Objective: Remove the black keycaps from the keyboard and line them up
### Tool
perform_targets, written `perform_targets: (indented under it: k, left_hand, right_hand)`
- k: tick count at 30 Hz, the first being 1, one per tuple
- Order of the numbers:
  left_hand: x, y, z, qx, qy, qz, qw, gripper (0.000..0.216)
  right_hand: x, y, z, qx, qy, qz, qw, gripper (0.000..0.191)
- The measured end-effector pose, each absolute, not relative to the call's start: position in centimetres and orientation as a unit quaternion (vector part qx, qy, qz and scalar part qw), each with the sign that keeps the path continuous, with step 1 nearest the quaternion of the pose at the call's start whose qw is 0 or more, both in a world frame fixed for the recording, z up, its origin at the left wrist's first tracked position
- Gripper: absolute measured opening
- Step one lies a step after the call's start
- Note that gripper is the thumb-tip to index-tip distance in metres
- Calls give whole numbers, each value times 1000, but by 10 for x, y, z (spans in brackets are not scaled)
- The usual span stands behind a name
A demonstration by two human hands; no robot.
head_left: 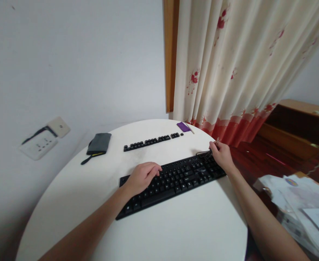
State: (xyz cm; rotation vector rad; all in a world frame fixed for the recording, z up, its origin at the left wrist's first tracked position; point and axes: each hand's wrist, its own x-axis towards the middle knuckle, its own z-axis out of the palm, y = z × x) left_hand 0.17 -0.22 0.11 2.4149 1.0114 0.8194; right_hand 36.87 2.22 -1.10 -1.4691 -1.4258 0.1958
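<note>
A black keyboard lies slanted across the white round table, its top row of keys gone. My left hand is over the keyboard's left half, fingers curled together with the thumb against them; whatever they may hold is hidden. At the keyboard's far right end, my right hand is closed in a pinch. A thin light-brown tip shows above those fingers, too small to name. Beside and under them lies a bundled black cable. Behind the keyboard, removed black keycaps stand in a row.
On the white table are a grey folded pouch at the left and a purple cloth with a thin stick at the back. A wall socket, a flowered curtain and a stack of papers surround it.
</note>
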Motion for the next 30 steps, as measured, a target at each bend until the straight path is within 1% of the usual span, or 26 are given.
perform_targets:
  k: [6, 10, 12, 19, 30]
  left_hand:
    - [3, -3, 3, 863, 362, 295, 191, 36]
    - [3, -4, 3, 863, 361, 295, 194, 36]
    - [3, -4, 4, 862, 365, 293, 194, 35]
    - [3, -4, 5, 863, 362, 292, 197, 36]
    - [3, -4, 3, 862, 359, 296, 203, 34]
  right_hand:
    - [362, 14, -6, -597, -661, 72, 449, 42]
    - [362, 13, -6, -593, -679, 70, 427, 36]
    - [364, 16, -8, -607, -664, 67, 432, 36]
    - [372, 28, -20, -644, -594, 81, 475, 44]
    - [374, 32, -24, -652, -546, 111, 514, 42]
